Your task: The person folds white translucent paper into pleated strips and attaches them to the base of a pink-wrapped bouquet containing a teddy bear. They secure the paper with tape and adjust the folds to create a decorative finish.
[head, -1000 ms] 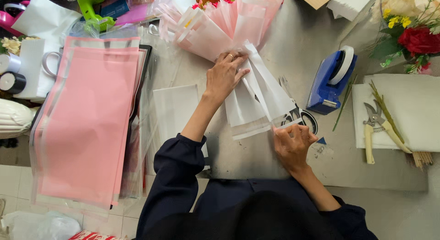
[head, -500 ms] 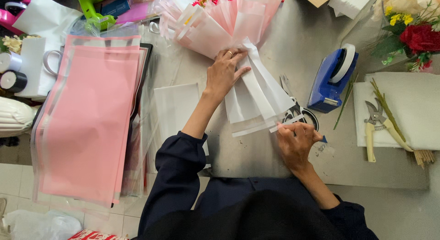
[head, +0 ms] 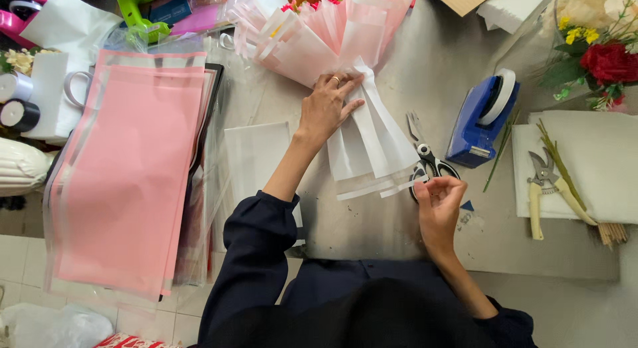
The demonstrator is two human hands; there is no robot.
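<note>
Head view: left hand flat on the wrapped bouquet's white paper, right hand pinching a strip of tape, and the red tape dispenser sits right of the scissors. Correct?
Not quite. The tape dispenser is blue, not red, as the head view shows. The rest holds: the left hand lies flat on the bouquet's white paper, the right hand pinches a strip of tape, and the dispenser sits right of the scissors.

Florist's workbench — a wrapped bouquet (head: 325, 35), stacked pink wrapping sheets (head: 126, 175), pruners (head: 548, 185), cut stems (head: 565, 168), a tape dispenser (head: 482, 118) and loose flowers (head: 598, 42) (roses among them).
</note>
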